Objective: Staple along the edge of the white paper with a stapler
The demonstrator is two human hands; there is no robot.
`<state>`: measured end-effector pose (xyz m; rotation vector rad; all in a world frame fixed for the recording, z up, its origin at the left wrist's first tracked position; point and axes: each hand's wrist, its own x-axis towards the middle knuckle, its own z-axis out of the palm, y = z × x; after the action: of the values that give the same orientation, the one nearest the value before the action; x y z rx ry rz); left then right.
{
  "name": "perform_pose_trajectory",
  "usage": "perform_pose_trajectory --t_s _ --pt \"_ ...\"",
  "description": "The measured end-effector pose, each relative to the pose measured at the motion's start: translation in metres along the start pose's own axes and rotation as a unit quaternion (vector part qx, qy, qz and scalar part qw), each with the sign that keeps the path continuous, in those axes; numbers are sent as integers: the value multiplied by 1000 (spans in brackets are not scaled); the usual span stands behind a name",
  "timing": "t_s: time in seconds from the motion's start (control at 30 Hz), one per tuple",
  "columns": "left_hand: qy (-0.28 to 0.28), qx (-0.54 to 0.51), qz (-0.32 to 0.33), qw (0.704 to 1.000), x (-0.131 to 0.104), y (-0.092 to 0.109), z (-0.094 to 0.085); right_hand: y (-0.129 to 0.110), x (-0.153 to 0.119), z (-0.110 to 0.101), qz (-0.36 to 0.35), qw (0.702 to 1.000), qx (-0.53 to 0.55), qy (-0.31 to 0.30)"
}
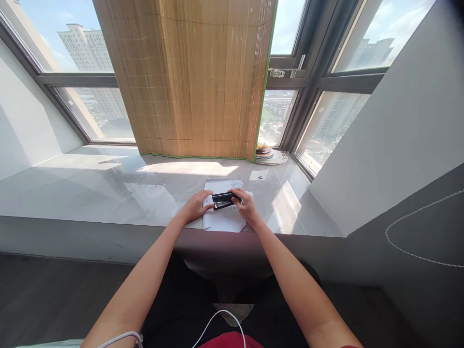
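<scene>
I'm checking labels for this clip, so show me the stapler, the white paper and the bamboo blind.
Black stapler (221, 197): head view, on its upper arm.
White paper (224, 220): head view, on its bare near part.
Bamboo blind (203, 84): head view, mid-face.

At the windowsill's (90, 195) front edge, my right hand (248, 208) grips a black stapler (222, 197) above white paper (224, 222); my left hand (195, 207) is at its other end. A bamboo blind (206, 87) hangs along the back edge, stacked plates (270, 158) near the back right corner.
</scene>
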<state>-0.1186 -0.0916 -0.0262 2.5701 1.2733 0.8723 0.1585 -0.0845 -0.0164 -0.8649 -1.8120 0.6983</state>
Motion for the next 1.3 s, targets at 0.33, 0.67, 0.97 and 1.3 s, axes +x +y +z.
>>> perform_pose_trajectory --t_s 0.33,0.67,0.97,1.3 --pt "-62 40 -63 995 4 14 -8 22 -49 -101 67 987 -66 127" --pt "-60 94 -59 992 2 23 -6 26 -53 -107 70 994 -82 13" --pt "-118 34 60 991 14 67 6 19 -55 -101 21 986 -152 -65" --pt "-223 29 59 973 18 90 37 12 -56 -95 -44 954 -279 -101"
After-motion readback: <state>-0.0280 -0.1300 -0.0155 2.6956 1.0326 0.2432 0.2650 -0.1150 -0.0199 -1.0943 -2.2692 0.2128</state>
